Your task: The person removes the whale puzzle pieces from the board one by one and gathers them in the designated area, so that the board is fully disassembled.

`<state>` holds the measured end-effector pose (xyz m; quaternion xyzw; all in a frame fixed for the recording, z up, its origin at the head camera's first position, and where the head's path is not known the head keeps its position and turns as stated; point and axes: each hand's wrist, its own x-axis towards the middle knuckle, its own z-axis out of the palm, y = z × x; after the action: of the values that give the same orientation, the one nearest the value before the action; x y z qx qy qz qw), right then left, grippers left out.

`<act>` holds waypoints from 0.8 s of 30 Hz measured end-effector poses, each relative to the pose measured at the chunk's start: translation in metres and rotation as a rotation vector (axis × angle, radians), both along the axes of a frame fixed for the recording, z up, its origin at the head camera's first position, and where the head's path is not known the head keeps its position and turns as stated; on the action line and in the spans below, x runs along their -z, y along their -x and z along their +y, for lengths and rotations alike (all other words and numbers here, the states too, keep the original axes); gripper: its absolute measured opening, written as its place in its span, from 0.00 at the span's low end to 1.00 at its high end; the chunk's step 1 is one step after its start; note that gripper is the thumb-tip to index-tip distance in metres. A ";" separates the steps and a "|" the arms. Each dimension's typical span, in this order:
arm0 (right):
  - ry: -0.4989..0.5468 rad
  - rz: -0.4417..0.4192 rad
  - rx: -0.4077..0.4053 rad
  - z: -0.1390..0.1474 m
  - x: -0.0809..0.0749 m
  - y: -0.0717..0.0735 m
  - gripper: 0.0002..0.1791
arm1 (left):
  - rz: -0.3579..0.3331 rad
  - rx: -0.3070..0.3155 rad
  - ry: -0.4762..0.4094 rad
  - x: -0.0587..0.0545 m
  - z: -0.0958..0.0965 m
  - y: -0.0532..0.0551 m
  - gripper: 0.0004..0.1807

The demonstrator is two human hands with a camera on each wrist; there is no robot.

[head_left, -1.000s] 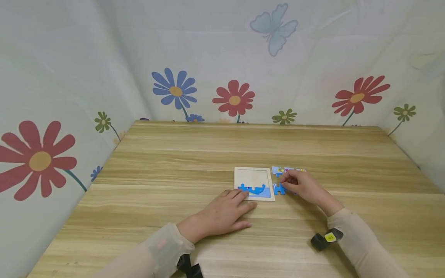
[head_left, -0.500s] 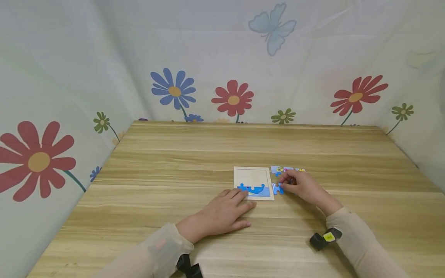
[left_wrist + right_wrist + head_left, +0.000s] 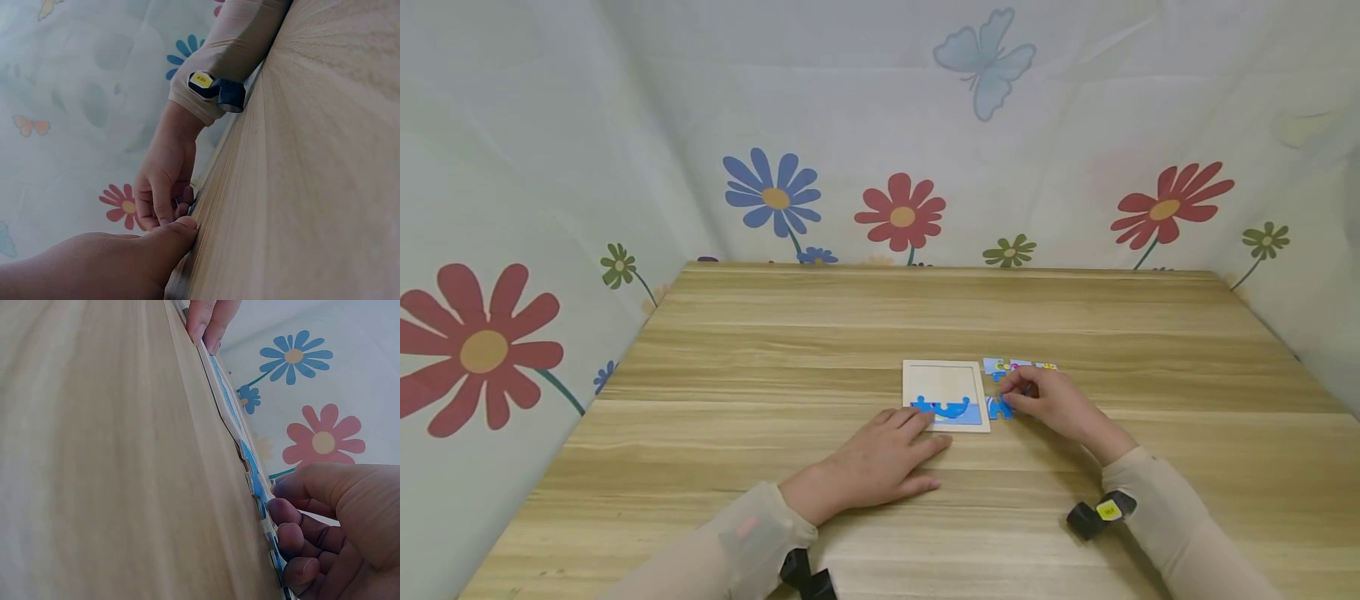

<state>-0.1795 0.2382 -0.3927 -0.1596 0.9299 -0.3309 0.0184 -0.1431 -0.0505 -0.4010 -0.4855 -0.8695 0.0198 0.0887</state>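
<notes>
A wooden puzzle tray (image 3: 946,383) lies on the table, with blue jigsaw pieces (image 3: 958,409) fitted along its near side. My left hand (image 3: 880,458) rests with fingers extended, its fingertips on the tray's near left corner; its thumb lies on the table. Just right of the tray, my right hand (image 3: 1056,404) has its thumb and forefinger together at a blue puzzle piece (image 3: 997,408), which it seems to pinch. In the right wrist view, the curled right fingers (image 3: 290,537) are close against the row of pieces (image 3: 253,475). The hand hides part of them.
More loose puzzle pieces (image 3: 997,365) lie beyond the right hand, beside the tray's far right corner. The wooden table (image 3: 820,325) reaches back to a white cloth (image 3: 850,100) printed with flowers. Each wrist wears a black camera (image 3: 1084,520).
The whole head view has shifted very slightly. Both hands keep nearly the same place and pose, while the blue piece at the right fingertips shows small changes in how it lies.
</notes>
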 end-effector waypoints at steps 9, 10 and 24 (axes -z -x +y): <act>0.058 -0.039 0.009 0.001 -0.003 0.000 0.04 | 0.003 -0.002 0.015 -0.002 0.000 -0.001 0.30; 0.065 -0.048 0.012 0.002 -0.004 -0.001 0.04 | 0.003 -0.001 0.017 -0.002 0.000 -0.001 0.30; 0.074 -0.034 0.018 -0.001 -0.018 -0.002 0.07 | -0.014 -0.013 0.087 -0.010 0.002 0.000 0.31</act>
<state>-0.1773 0.2373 -0.3746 -0.1462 0.9179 -0.3680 0.0255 -0.1433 -0.0489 -0.3914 -0.4831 -0.8717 0.0550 0.0614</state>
